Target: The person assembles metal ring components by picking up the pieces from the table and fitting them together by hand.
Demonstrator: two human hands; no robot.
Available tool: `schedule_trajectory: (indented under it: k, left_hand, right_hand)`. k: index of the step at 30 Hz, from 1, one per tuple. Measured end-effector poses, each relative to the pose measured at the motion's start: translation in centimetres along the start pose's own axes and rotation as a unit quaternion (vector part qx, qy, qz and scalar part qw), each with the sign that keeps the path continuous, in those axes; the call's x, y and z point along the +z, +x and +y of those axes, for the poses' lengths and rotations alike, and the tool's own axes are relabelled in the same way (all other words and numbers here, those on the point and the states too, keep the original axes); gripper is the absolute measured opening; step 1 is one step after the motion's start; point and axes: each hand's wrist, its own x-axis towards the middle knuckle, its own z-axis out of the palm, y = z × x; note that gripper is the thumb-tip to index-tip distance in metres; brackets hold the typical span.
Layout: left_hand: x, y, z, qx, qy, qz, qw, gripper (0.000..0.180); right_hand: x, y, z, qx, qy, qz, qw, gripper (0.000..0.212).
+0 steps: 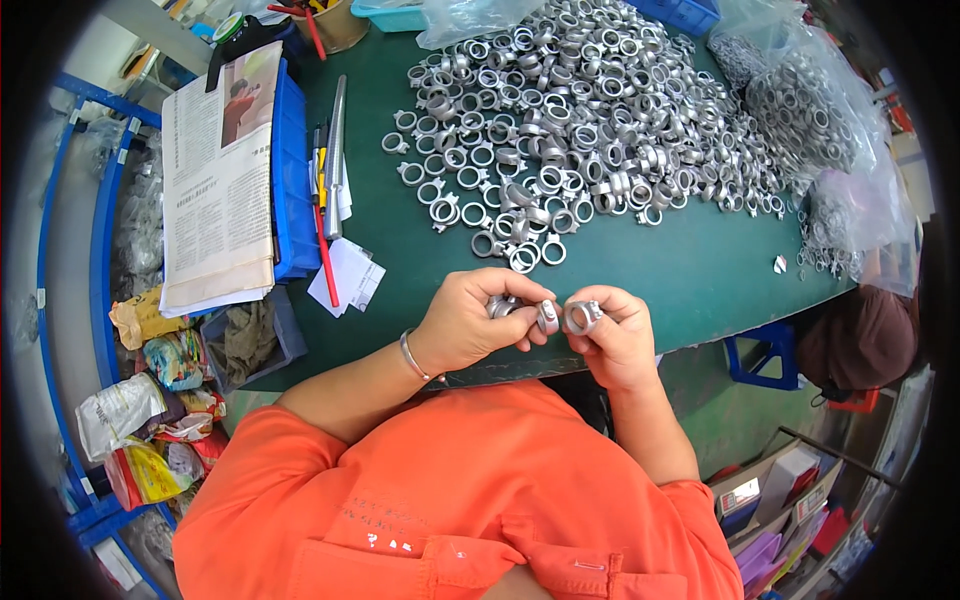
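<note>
Just over the near edge of the tabletop (700,265), the left hand (462,325) pinches a metal ring (548,317) between thumb and fingers, with further rings (503,306) tucked behind it, probably to keep them handy. Close beside, the right hand (622,345) has its grip pressed on another ring (594,313), opening toward the head, perhaps so it can be seen. A ring heap (600,115) spreads toward the far edge, apparently within arm's reach.
</note>
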Motion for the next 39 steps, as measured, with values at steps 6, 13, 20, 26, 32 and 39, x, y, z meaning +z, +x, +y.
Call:
schedule_trajectory:
  k: [6, 13, 20, 26, 32, 39]
  left_hand:
    - [0.0, -0.2, 0.5, 0.002, 0.015, 0.017, 1.000, 0.015]
    - [-3.1, 0.0, 0.9, -0.015, -0.238, 0.072, 0.968, 0.019]
    - [-1.1, 1.8, 0.4, 0.183, 0.545, 0.103, 0.812, 0.017]
    - [-1.8, 2.1, -0.1, 0.268, 0.529, 0.078, 0.801, 0.011]
    - [-0.4, 1.0, 0.9, 0.196, 0.307, 0.048, 0.930, 0.012]
    - [-0.3, 0.5, 0.4, 0.199, 0.285, 0.051, 0.936, 0.014]
  right_hand:
    - [-1.0, 0.3, -0.1, 0.033, 0.109, -0.024, 0.993, 0.015]
    - [-1.1, 2.1, -2.0, -0.013, -0.238, 0.033, 0.971, 0.006]
    - [1.3, 4.2, -1.3, -0.204, -0.731, 0.055, 0.649, 0.018]
    - [-1.0, 2.7, -1.5, -0.213, -0.456, 0.014, 0.864, 0.016]
    - [-0.8, 1.5, -2.0, -0.222, -0.351, -0.020, 0.909, 0.014]
    - [-0.4, 0.6, -1.7, -0.039, -0.034, -0.035, 0.998, 0.017]
